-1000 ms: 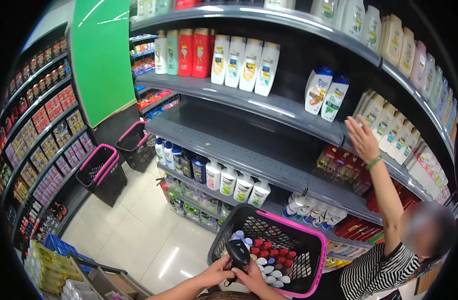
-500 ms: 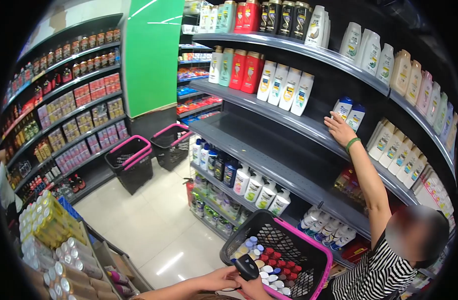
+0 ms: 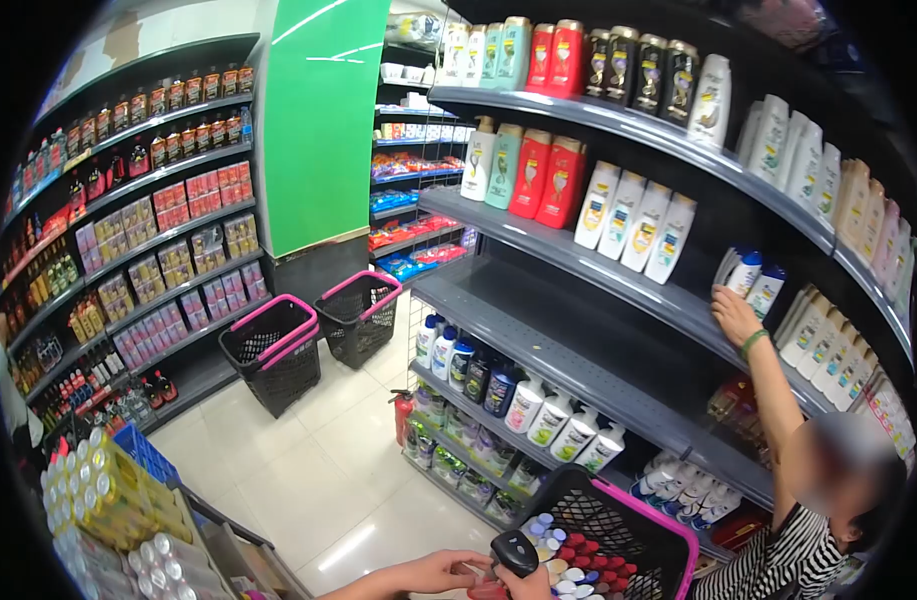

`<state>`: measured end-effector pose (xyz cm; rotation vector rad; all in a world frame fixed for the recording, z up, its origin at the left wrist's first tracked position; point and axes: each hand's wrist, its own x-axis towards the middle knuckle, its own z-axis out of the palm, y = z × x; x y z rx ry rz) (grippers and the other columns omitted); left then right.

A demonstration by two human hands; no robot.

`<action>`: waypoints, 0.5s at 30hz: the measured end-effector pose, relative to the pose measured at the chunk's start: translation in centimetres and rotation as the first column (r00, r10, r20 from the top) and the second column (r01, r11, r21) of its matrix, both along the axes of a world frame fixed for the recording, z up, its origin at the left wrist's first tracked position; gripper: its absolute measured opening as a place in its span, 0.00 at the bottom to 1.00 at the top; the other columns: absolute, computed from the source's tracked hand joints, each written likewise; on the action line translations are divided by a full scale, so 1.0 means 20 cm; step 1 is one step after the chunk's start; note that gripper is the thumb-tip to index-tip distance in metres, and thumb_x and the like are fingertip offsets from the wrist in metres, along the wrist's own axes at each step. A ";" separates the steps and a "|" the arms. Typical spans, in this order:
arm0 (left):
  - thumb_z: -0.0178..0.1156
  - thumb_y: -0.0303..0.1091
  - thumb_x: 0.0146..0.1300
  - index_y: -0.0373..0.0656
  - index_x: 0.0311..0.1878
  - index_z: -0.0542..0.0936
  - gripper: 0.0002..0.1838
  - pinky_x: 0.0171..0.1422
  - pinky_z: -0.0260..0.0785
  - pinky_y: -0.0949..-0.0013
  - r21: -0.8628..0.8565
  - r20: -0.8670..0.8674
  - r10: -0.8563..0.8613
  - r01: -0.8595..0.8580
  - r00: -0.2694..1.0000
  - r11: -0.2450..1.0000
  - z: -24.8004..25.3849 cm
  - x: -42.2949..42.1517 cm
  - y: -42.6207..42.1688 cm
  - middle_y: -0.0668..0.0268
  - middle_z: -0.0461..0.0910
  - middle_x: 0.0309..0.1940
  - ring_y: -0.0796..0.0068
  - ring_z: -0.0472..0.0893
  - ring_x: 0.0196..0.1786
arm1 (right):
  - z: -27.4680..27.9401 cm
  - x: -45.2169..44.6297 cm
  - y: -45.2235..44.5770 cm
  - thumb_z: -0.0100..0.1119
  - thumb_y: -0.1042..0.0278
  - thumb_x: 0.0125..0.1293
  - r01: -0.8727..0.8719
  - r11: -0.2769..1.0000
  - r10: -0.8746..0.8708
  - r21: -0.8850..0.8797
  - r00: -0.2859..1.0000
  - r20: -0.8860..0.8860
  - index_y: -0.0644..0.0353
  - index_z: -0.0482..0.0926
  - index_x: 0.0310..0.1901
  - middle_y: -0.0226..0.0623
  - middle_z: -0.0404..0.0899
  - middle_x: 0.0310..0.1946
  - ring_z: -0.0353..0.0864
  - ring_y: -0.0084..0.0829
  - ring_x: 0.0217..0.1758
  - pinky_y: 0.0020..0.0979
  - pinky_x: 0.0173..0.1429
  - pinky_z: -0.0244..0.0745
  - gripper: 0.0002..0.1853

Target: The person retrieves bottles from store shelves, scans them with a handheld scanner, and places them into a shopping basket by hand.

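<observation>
My right hand [image 3: 530,584] is closed around the handle of a black handheld barcode scanner [image 3: 515,551], whose rounded head points up. Beside it, my left hand [image 3: 450,572] reaches in from the left, its fingers bent around a small reddish thing [image 3: 488,590] that the lower edge partly cuts off. Just right of my hands is a black shopping basket [image 3: 668,535] with a pink handle, holding bottles [image 3: 581,558] with red, white and blue caps. A co-worker's hand [image 3: 735,315] touches white-and-blue shampoo bottles [image 3: 746,270] on the middle shelf.
Shelves of shampoo bottles [image 3: 546,180] rise ahead and right. The co-worker [image 3: 778,565] in a striped top stands at right. Two black baskets [image 3: 278,365] stand on the tiled floor [image 3: 308,470]. Stacked cans [image 3: 108,490] are at lower left, a fire extinguisher [image 3: 402,415] by the shelf end.
The view has turned left, so shelves and basket appear further right. My hands and the scanner sit slightly lower and further right; the reddish thing now shows. The co-worker's hand remains at the bottles.
</observation>
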<state>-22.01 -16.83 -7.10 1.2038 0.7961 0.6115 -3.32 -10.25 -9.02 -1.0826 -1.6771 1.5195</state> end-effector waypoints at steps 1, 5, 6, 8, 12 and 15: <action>0.60 0.31 0.76 0.44 0.75 0.70 0.26 0.66 0.71 0.72 0.020 0.006 0.040 -0.040 0.999 0.999 0.00 -0.07 0.03 0.63 0.78 0.65 0.79 0.79 0.59 | -0.01 -0.06 0.01 0.71 0.68 0.62 0.003 1.000 -0.003 -0.015 1.000 0.003 0.62 0.82 0.54 0.36 0.86 0.47 0.85 0.27 0.51 0.33 0.56 0.79 0.19; 0.63 0.34 0.75 0.44 0.75 0.71 0.27 0.64 0.71 0.71 -0.043 -0.015 0.040 -0.041 0.999 0.998 -0.03 -0.36 0.18 0.63 0.78 0.66 0.79 0.78 0.57 | -0.03 -0.26 0.12 0.72 0.68 0.62 0.031 0.999 -0.030 -0.036 0.999 0.019 0.62 0.83 0.54 0.35 0.87 0.46 0.85 0.27 0.50 0.33 0.56 0.79 0.19; 0.63 0.34 0.75 0.44 0.75 0.71 0.27 0.64 0.71 0.71 -0.039 -0.013 0.023 -0.024 1.000 0.999 -0.03 -0.42 0.21 0.63 0.78 0.66 0.79 0.78 0.57 | -0.02 -0.29 0.16 0.72 0.68 0.62 0.046 0.998 -0.045 -0.035 0.999 0.022 0.62 0.83 0.54 0.35 0.87 0.46 0.85 0.27 0.50 0.33 0.55 0.79 0.19; 0.64 0.35 0.74 0.44 0.75 0.71 0.28 0.64 0.71 0.70 -0.040 -0.087 0.014 -0.017 0.996 0.999 0.00 -0.50 0.29 0.63 0.78 0.66 0.78 0.78 0.58 | -0.01 -0.34 0.21 0.72 0.68 0.62 0.087 0.996 -0.086 -0.036 0.996 0.027 0.62 0.83 0.54 0.35 0.87 0.46 0.85 0.27 0.50 0.33 0.55 0.79 0.19; 0.65 0.37 0.74 0.45 0.75 0.71 0.29 0.65 0.70 0.69 -0.032 -0.070 -0.073 0.071 0.995 0.997 -0.04 -0.58 0.43 0.63 0.78 0.65 0.78 0.78 0.58 | 0.00 -0.39 0.24 0.72 0.68 0.62 0.166 0.985 -0.163 -0.055 0.985 0.049 0.62 0.83 0.54 0.35 0.87 0.45 0.85 0.26 0.49 0.33 0.55 0.79 0.19; 0.65 0.37 0.74 0.45 0.75 0.71 0.29 0.66 0.70 0.69 -0.004 -0.030 -0.108 0.108 0.994 0.994 -0.06 -0.60 0.51 0.63 0.78 0.65 0.77 0.77 0.58 | 0.02 -0.41 0.28 0.72 0.68 0.62 0.191 0.980 -0.187 -0.054 0.980 0.069 0.62 0.83 0.54 0.35 0.87 0.45 0.85 0.26 0.49 0.33 0.54 0.80 0.18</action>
